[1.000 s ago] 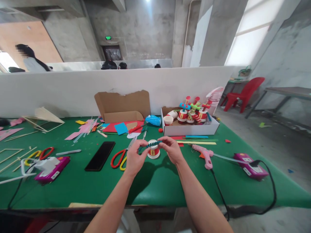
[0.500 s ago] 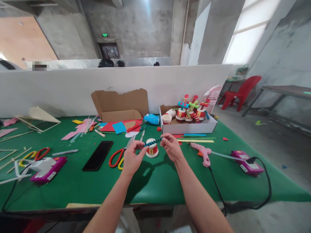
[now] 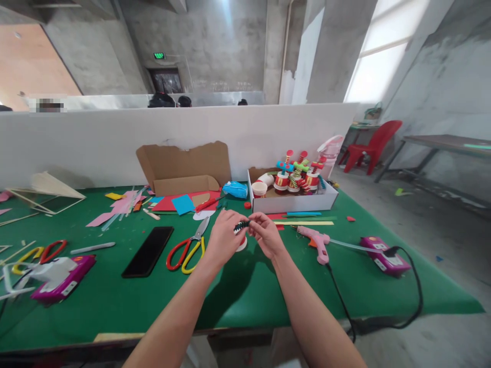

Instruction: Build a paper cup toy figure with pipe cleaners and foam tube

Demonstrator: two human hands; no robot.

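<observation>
Between my hands is a folded paper spring point(image 3: 241, 226), dark blue and black, squeezed shorter. My left hand point(image 3: 225, 236) is closed on its left end, and the fingers of my right hand point(image 3: 264, 232) pinch its right end. Below them a red and white paper cup point(image 3: 242, 244) stands upside down on the table, mostly covered by my left hand. Left of my hands lie scissors point(image 3: 187, 250) with one red and one yellow handle, blades pointing away. To the right rests a pink hot glue gun point(image 3: 316, 240) with a clear glue stick in its back.
A white box point(image 3: 295, 204) at the back holds several cup figures point(image 3: 293, 176). A black phone point(image 3: 149, 251) lies at left, with purple power strips point(image 3: 63, 278) on both sides. Coloured paper point(image 3: 183, 204) and an opened cardboard box point(image 3: 184, 163) are at the back. The glue gun's cable hangs over the front edge.
My hands have come closer together, and the spring between them has gone from stretched to bunched up. My left hand moved over the cup, uncovering the scissors. The whole view shifted slightly.
</observation>
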